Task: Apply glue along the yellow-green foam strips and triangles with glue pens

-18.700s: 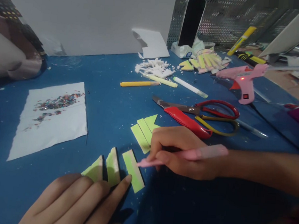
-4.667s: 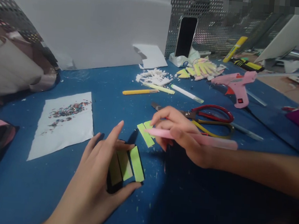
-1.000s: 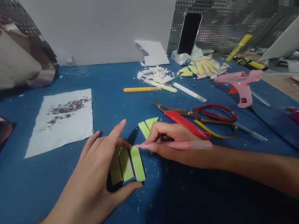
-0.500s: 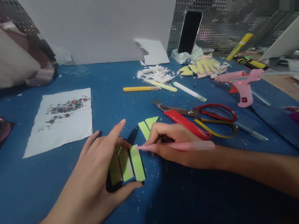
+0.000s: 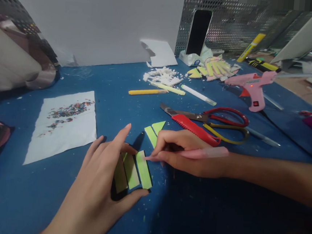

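My right hand point(image 5: 185, 152) grips a pink marker pen point(image 5: 204, 152), its tip on the upper right part of a light green strip point(image 5: 144, 170). Thumb and a fingertip of my left hand point(image 5: 100, 177) press at the two ends of that strip, steadying it on the blue table. Two more strips, pale with green colouring point(image 5: 131, 171), lie side by side under the arch of the left hand, partly in its shadow. Just beyond the right hand lie small green pieces point(image 5: 151, 134), one of them partly hidden by its fingers.
Beyond the right hand lie a red-handled cutter point(image 5: 195, 129) and scissors point(image 5: 226, 125). A pink glue gun point(image 5: 254, 89) stands farther right. Several markers point(image 5: 147, 92), white scraps point(image 5: 163, 75) and a pile of strips point(image 5: 215, 68) lie behind. Glittery bits cover a white paper point(image 5: 61, 138) at left.
The pink marker tip has moved slightly down along the green strip, with my right hand shifting a little to the right. My left hand stays in place.
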